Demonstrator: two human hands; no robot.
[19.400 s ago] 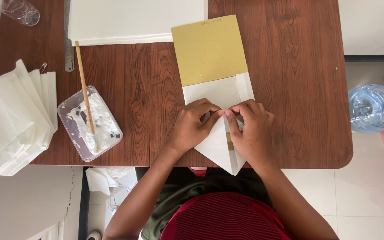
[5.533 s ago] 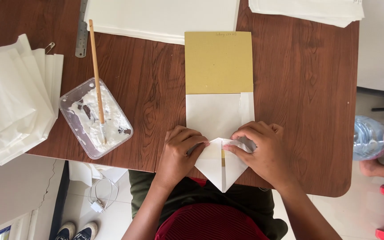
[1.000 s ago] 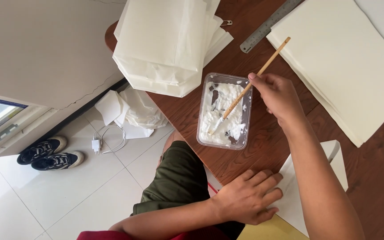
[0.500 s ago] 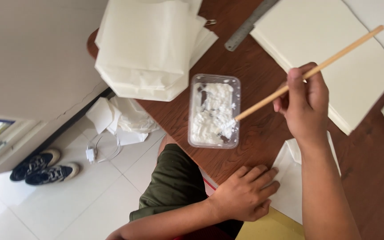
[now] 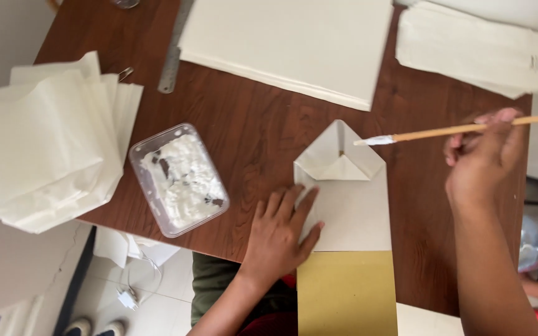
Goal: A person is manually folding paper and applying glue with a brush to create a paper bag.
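Cream paper, folded into a half-made bag (image 5: 350, 199), lies flat near the front edge of the brown tabletop (image 5: 250, 118), its pointed flap opened toward the far side and a gold panel (image 5: 347, 292) hanging over the near edge; the left hand (image 5: 278, 233) rests on its left margin, fingers spread and pressing flat, gripping nothing; the right hand (image 5: 481, 165) hovers to the right, fingers pinched closed round a thin wooden stick (image 5: 468, 129) whose white-coated tip sits just beside the flap. Such paper looks light and limp, easy to crease or shift, so it is best held down flat by its edge; the paste would likely smear. One clear plastic tub of white paste (image 5: 179, 179); one metal ruler (image 5: 172, 59); three stacks of cream sheets (image 5: 294, 43), left, centre and right.
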